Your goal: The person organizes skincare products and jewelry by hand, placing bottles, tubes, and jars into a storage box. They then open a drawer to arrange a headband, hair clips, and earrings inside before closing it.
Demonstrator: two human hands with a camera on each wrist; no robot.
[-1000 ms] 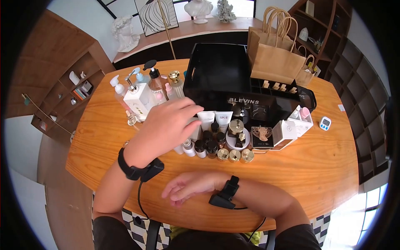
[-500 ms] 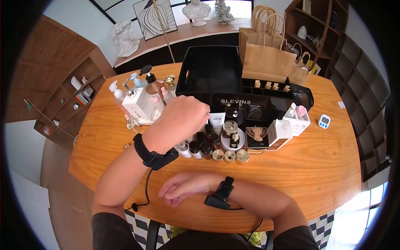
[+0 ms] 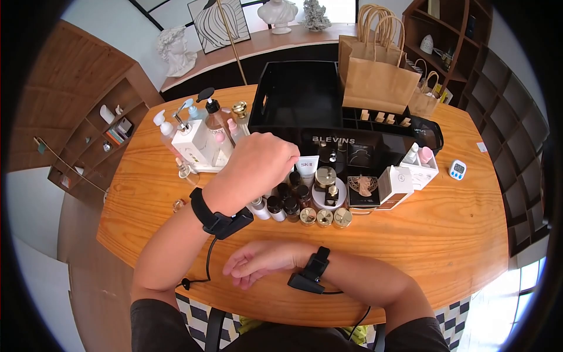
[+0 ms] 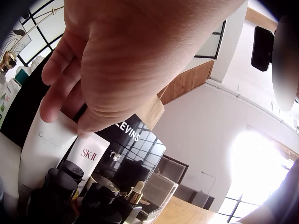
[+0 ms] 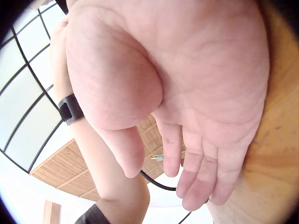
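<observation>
My left hand (image 3: pixel 258 167) reaches over the cosmetics in front of the black organiser box (image 3: pixel 293 94), its fingers bent downward. In the left wrist view, the thumb and fingers pinch the top end of a white squeeze tube (image 4: pixel 44 144), which stands upright among the bottles. A second white tube marked SK-II (image 3: pixel 307 167) stands just right of it, by the thumb. Dark-capped bottles (image 3: pixel 283 204) are crowded below this hand. My right hand (image 3: pixel 264 264) rests at the near side of the table, palm turned inward, fingers loosely bent and holding nothing.
Pump bottles (image 3: pixel 214 114) and a white dispenser (image 3: pixel 193 144) stand at the left. Gold-lidded jars (image 3: pixel 325 217), a white box (image 3: pixel 394 186) and a timer (image 3: pixel 457 170) are to the right. Paper bags (image 3: pixel 378 82) stand behind.
My left hand has moved right and down onto the white tube, its fingers curling from a spread pose. Over the last half second it barely moved. My right hand stays in place.
</observation>
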